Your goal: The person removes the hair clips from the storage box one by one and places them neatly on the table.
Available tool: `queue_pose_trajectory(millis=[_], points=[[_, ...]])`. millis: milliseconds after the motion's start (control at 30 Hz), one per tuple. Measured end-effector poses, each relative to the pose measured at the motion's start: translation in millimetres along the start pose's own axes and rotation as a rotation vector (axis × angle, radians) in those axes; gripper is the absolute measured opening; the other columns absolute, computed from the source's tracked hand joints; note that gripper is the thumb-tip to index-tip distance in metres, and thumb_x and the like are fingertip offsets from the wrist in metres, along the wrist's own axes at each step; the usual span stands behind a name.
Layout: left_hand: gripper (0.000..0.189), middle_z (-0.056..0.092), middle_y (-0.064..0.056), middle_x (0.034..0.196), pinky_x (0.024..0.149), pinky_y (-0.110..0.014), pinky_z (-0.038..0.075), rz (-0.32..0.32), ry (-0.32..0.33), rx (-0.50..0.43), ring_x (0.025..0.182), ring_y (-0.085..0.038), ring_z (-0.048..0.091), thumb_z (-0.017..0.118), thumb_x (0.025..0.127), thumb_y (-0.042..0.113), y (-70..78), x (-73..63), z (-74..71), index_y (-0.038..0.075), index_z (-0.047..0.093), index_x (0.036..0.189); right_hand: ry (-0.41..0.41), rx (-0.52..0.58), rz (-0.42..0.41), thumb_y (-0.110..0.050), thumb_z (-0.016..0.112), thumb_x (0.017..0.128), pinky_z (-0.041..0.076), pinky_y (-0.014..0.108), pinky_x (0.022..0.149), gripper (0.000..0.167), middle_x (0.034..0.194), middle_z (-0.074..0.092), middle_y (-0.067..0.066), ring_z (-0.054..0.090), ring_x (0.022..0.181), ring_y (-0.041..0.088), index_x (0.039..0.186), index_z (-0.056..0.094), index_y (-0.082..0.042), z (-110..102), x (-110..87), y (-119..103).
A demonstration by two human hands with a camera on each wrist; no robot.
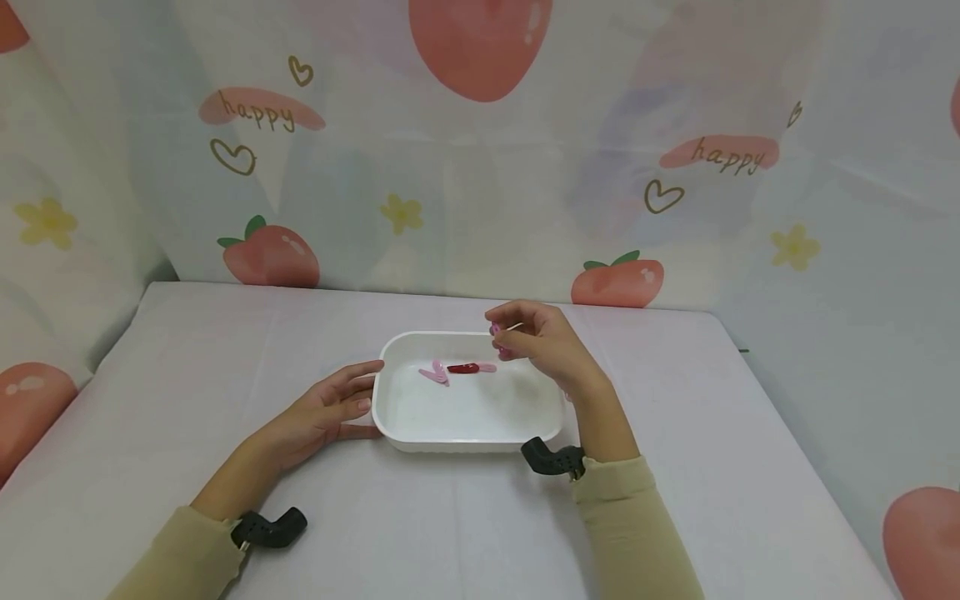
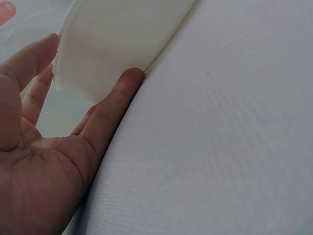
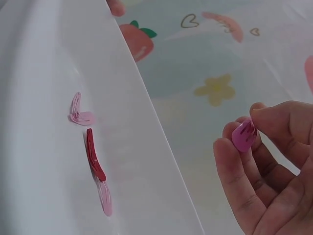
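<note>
A pink snap hair clip (image 3: 244, 136) is pinched between the thumb and fingers of my right hand (image 1: 543, 337), raised over the right rear of a white tray (image 1: 468, 443). Inside the tray lie an opened light pink hair clip (image 3: 80, 116), a red hair clip (image 3: 94, 154) and another light pink hair clip (image 3: 104, 198) that meets the red one's end. My left hand (image 1: 322, 417) touches the tray's left side with fingers extended; in the left wrist view one fingertip (image 2: 131, 76) lies against the outer wall.
A white cloth (image 1: 337, 533) covers the table under the tray. Behind stands a patterned backdrop (image 1: 480, 200) with printed fruit, flowers and lettering. Dark wrist mounts (image 1: 270, 529) sit on both forearms. Beside the right wrist, something small and pink is mostly hidden.
</note>
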State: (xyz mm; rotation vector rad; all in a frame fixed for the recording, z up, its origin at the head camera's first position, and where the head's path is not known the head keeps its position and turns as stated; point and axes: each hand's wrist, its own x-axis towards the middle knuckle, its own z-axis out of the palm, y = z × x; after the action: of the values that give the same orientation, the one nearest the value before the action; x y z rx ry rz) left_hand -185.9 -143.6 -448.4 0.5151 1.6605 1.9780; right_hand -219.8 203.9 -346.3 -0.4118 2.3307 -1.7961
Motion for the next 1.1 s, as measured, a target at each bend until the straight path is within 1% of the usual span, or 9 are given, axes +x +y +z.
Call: queue_pose_trajectory(millis=[133,200,333,400,633,767,867,1000,1100], points=[[0.062,0.024,-0.023,0.16,0.097,-0.054,0.053,-0.002,0.002,-0.001,0.133,-0.029,0.05,0.053,0.102,0.007,0.1,0.0,0.1,0.013,0.026,0.157,-0.001,-0.008,-0.02,-0.005,0.064,0.094,0.061,0.036,0.083,0.026,0.113,0.062,0.018,0.06,0.105,0.047,0.12,0.066,-0.005,-2.0,-0.6,-1.4],[0.062,0.024,-0.023,0.16,0.096,-0.054,0.053,-0.003,0.005,0.0,0.133,-0.03,0.05,0.053,0.102,0.007,0.1,-0.3,-0.2,0.012,0.025,0.157,0.0,-0.022,-0.024,-0.005,0.063,0.095,0.061,0.036,0.083,0.025,0.113,0.063,0.019,0.062,0.102,0.042,0.12,0.066,-0.005,-2.2,-0.6,-2.5],[0.062,0.024,-0.023,0.16,0.096,-0.055,0.053,0.0,0.005,0.001,0.133,-0.03,0.05,0.053,0.102,0.007,-0.5,-0.4,-0.9,0.011,0.024,0.157,0.005,-0.027,-0.021,-0.005,0.063,0.095,0.061,0.036,0.083,0.025,0.114,0.063,0.018,0.066,0.096,0.03,0.119,0.066,-0.006,-2.4,-0.3,-3.6],[0.062,0.024,-0.023,0.159,0.097,-0.054,0.053,0.002,0.002,0.0,0.133,-0.03,0.05,0.053,0.102,0.006,-1.3,-0.3,-1.5,0.01,0.024,0.157,0.006,-0.026,-0.018,-0.005,0.063,0.095,0.061,0.036,0.083,0.025,0.114,0.063,0.019,0.066,0.095,0.027,0.12,0.066,-0.006,-2.3,-0.4,-3.6],[0.061,0.024,-0.025,0.159,0.097,-0.054,0.053,0.009,-0.005,0.008,0.133,-0.03,0.05,0.052,0.103,0.007,-2.6,0.9,-1.7,0.011,0.025,0.157,0.013,-0.018,-0.008,-0.005,0.063,0.094,0.061,0.037,0.084,0.025,0.114,0.062,0.018,0.064,0.099,0.035,0.12,0.066,-0.006,-3.9,-1.2,-1.9],[0.062,0.024,-0.023,0.159,0.096,-0.055,0.053,0.002,0.001,0.008,0.133,-0.03,0.05,0.053,0.102,0.008,-0.8,0.5,-0.1,0.01,0.024,0.157,0.022,-0.018,-0.006,-0.005,0.064,0.094,0.061,0.037,0.084,0.025,0.112,0.063,0.016,0.066,0.096,0.029,0.119,0.066,-0.006,-5.3,-0.5,0.1],[0.062,0.024,-0.023,0.159,0.096,-0.055,0.053,0.001,0.002,0.009,0.133,-0.03,0.05,0.053,0.103,0.008,0.2,0.2,0.7,0.01,0.024,0.157,0.015,-0.019,-0.008,-0.006,0.064,0.095,0.061,0.037,0.083,0.025,0.114,0.063,0.018,0.066,0.096,0.029,0.119,0.066,-0.005,-4.7,0.3,1.1],[0.061,0.024,-0.023,0.159,0.095,-0.055,0.053,0.001,0.0,0.008,0.132,-0.029,0.051,0.053,0.103,0.008,0.1,0.1,0.5,0.01,0.024,0.157,0.003,-0.028,-0.015,-0.007,0.064,0.095,0.061,0.036,0.083,0.025,0.116,0.063,0.02,0.064,0.101,0.039,0.12,0.066,-0.005,-3.1,1.3,1.0],[0.061,0.023,-0.024,0.159,0.096,-0.055,0.053,0.007,-0.005,0.003,0.132,-0.029,0.051,0.052,0.103,0.008,-0.2,0.1,0.2,0.01,0.024,0.157,0.005,-0.034,-0.016,-0.007,0.064,0.095,0.061,0.035,0.083,0.025,0.117,0.063,0.021,0.063,0.103,0.043,0.12,0.066,-0.005,-2.9,1.2,0.7]])
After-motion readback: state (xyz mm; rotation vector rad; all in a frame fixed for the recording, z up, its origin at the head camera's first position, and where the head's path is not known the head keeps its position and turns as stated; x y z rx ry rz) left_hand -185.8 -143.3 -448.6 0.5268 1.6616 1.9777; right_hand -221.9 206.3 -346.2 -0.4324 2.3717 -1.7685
